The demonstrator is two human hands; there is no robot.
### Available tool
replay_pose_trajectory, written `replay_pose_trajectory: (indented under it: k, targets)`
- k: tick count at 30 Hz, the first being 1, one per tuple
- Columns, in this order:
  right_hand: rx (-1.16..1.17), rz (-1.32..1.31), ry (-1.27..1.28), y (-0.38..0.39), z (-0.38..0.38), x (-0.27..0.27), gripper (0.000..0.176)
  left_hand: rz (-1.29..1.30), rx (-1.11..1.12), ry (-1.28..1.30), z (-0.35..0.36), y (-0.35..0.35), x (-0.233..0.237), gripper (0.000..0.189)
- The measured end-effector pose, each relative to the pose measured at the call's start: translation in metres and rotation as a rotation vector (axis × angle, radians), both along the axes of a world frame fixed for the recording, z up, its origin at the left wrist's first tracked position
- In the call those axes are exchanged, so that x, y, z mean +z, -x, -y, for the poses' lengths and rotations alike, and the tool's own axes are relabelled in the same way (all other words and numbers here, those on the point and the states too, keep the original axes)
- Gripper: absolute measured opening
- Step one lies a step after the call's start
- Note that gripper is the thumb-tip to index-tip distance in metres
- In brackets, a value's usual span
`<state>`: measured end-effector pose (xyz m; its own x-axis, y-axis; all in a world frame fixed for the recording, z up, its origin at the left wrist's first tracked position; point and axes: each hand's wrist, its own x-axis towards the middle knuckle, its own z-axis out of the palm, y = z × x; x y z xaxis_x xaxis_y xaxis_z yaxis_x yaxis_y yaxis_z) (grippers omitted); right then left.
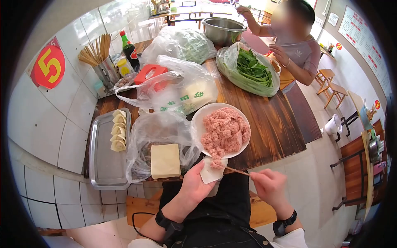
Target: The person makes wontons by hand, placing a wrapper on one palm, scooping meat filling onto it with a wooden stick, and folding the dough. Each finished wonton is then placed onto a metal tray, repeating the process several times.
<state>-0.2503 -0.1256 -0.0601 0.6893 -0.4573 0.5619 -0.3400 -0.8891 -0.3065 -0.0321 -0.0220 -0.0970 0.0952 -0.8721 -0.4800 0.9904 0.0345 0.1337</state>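
My left hand [195, 182] holds a square wonton wrapper [209, 175] by its edge, just below the plate's near rim. A thin stick, probably a chopstick [236, 170], is pinched in my right hand [268, 184]. Its tip touches a lump of minced meat on the wrapper. Behind it, a white plate [197, 120] is heaped with pink minced meat [225, 129], which spills toward the wrapper. To the left, a stack of square wrappers [165, 160] lies on a clear plastic bag [138, 142]. Several folded wontons [118, 131] stand in a row in a metal tray [108, 175].
Plastic bags [186, 97], a red box [151, 75], a chopstick holder [106, 72] and a dark bottle [129, 50] crowd the table's back left. Further back are bagged greens [254, 70] and a metal basin [223, 31]. Another person [293, 45] sits opposite.
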Motion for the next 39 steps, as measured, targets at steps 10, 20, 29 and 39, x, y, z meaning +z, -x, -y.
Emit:
replay_pose_trajectory:
  k: [10, 20, 29, 39]
  targets:
    - [-0.014, -0.055, -0.102, -0.035, 0.005, 0.012, 0.008, 0.055, 0.019, 0.022, -0.003, -0.001, 0.001, 0.044]
    - [-0.036, -0.004, -0.091, -0.012, -0.011, 0.008, 0.021, 0.022, 0.007, 0.06, -0.007, -0.002, -0.007, 0.044]
    - [-0.074, 0.073, -0.149, -0.008, -0.038, -0.021, 0.024, -0.027, 0.039, 0.05, -0.02, 0.006, 0.003, 0.044]
    - [-0.005, 0.094, -0.074, 0.005, -0.017, -0.004, 0.015, 0.012, 0.059, 0.004, -0.024, 0.001, 0.016, 0.044]
